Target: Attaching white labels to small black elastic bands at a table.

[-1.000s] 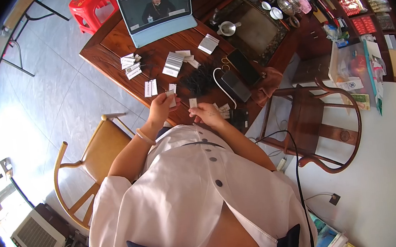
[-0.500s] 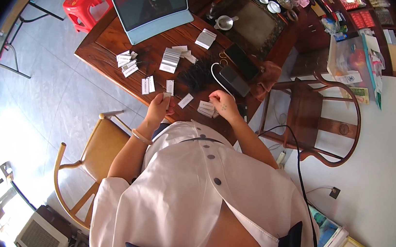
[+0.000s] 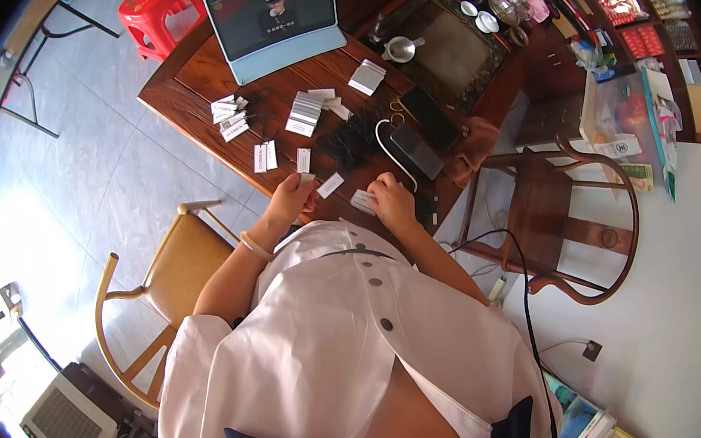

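My left hand (image 3: 290, 200), a bangle on its wrist, pinches a small white card tag (image 3: 307, 177) at the near edge of the wooden table. A single printed tag (image 3: 330, 185) lies just right of those fingers. My right hand (image 3: 394, 203) has its fingers bent over the right end of a small pile of white tags (image 3: 362, 201), gripping at its edge; the fingertips are partly hidden. Beyond both hands is a tangle of black strings (image 3: 351, 144). Further tags lie about: a striped stack (image 3: 304, 113), a smaller stack (image 3: 366, 77), and a strung bunch (image 3: 229, 116).
A tablet (image 3: 274, 16) in a light blue case stands at the back. Right of the strings are a black power bank (image 3: 416, 149) with a white cable, a dark phone (image 3: 429, 115) and a tea tray (image 3: 443, 48). Wooden chairs flank me, one tan-seated (image 3: 186, 259).
My right hand has come down and left onto the tag pile. The left hand still holds its tag, slightly lower in view. The tablet picture differs.
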Demonstrator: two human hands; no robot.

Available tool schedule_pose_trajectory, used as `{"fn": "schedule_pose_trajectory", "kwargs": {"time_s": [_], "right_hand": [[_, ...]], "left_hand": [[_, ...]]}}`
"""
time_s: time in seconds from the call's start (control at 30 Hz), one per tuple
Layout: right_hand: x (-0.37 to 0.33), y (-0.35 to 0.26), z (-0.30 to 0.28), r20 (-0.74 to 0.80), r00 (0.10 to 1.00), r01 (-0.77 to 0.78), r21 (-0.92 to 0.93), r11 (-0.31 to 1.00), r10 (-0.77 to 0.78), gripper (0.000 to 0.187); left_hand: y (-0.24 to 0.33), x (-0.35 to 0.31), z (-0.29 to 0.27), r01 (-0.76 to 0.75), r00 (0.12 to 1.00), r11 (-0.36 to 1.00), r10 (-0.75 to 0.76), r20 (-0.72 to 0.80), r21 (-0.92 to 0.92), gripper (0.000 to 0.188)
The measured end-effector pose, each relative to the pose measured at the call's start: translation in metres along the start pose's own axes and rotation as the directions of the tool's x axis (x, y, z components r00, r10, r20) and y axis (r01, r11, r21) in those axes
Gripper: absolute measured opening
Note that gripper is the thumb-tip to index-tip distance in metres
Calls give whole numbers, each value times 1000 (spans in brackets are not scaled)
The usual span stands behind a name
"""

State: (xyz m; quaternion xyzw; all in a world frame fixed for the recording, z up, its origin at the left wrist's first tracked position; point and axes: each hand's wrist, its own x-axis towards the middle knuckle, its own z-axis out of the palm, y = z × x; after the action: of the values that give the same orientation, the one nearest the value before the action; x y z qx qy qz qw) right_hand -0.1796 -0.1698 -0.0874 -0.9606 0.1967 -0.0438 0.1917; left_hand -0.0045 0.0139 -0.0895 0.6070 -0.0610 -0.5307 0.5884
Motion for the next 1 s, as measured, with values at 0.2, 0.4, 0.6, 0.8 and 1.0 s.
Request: {"fn": "schedule_pose_trajectory", "kwargs": {"time_s": [0.2,0.4,0.6,0.8,1.0], "right_hand": [[2,2,-11,113,976,-210,247,946,187,17],[24,-44,-40,421,866,-500,721,480,270,20],[38,-74,-37,451,866,-491,849,193,218,20],[41,-76,-32,269,941,-333,841,427,204,24],[44,-93,-59,-275,937,284,235,930,-217,57]], "left_hand": [[11,-7,4,-37,999,990,34,-23,-133,20],[22,-7,20,-104,994,990,105,12,-94,26],[22,-5,42,-338,935,941,340,102,-37,27],[37,-14,49,-171,974,967,194,113,-191,25],[38,-12,44,-198,979,966,203,14,-164,20]]}}
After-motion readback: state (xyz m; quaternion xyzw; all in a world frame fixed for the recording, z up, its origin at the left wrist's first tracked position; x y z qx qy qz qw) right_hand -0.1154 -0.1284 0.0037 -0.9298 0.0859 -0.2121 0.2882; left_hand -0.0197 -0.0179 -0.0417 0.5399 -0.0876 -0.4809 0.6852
